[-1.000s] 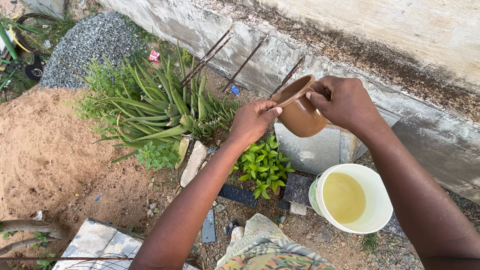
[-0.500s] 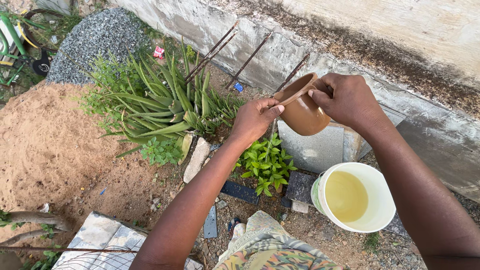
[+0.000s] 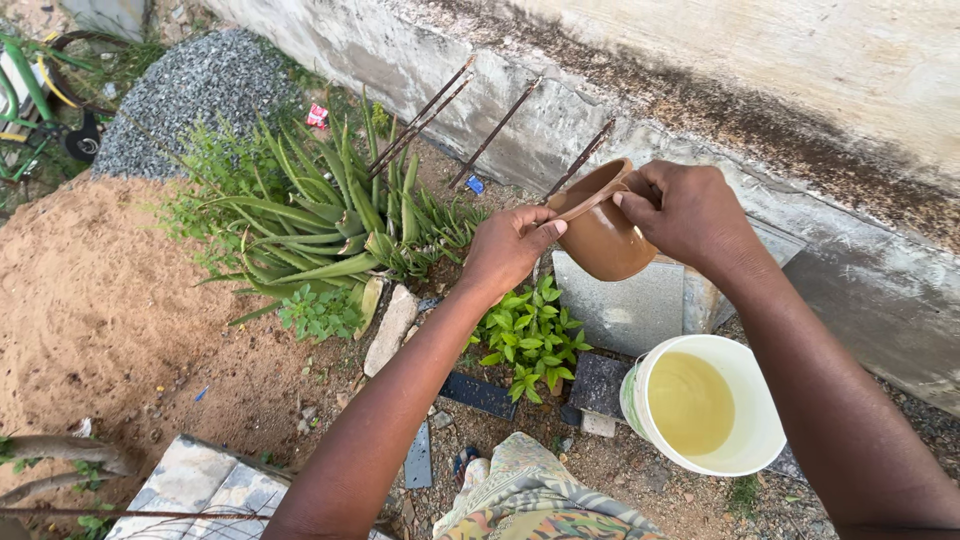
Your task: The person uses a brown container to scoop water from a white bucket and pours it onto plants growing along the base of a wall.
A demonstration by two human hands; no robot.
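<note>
My right hand grips a brown plastic jug by its handle and holds it tilted to the left, above a small leafy green plant. At the jug's rim my left hand is cupped, thumb touching the spout edge. Whether water runs out of the jug I cannot tell. A white bucket with yellowish water stands on the ground at the lower right, below my right forearm.
A large aloe plant grows left of the small plant. Rusty rods lean on the concrete wall. There is a grey tile under the jug, a sand pile at left, gravel behind.
The jug and both hands have dipped slightly lower and stay together over the small plant. The view shifted a little; nothing was let go.
</note>
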